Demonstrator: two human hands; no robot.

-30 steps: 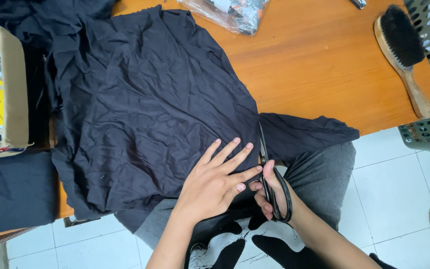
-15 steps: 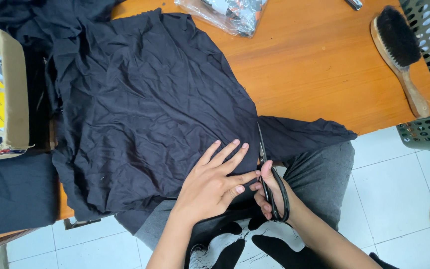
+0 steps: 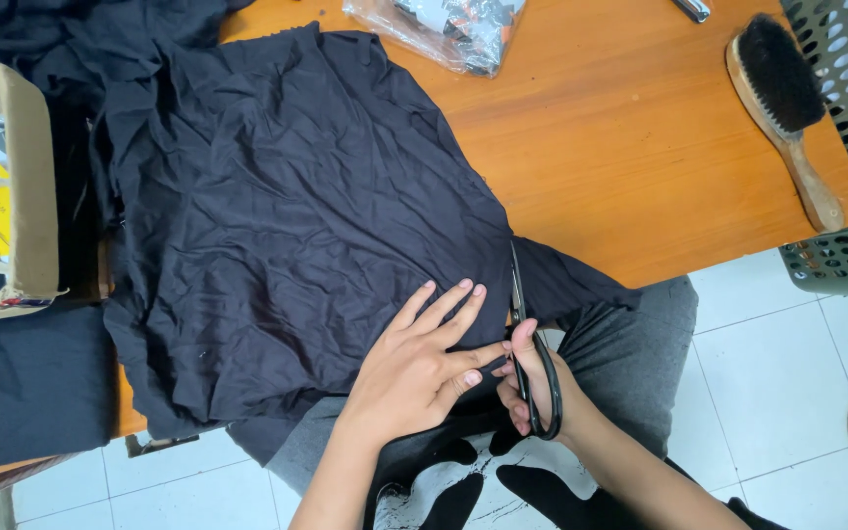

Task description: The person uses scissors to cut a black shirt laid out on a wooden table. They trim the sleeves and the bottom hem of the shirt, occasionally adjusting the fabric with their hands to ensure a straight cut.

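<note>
Scissors [image 3: 530, 344] sit gripped in the right hand [image 3: 532, 388], fingers through the black loops, blades apparently biting the dark fabric [image 3: 287, 216] just ahead. Left hand [image 3: 419, 368], fingers spread, presses the cloth flat beside them. Beyond the right hand lies a brush [image 3: 782, 108].

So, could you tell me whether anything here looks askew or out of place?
Nothing looks damaged or spilled. The dark cloth lies wrinkled and hangs over the table edge onto the lap, where the left hand presses it flat and the right hand holds scissors.
</note>
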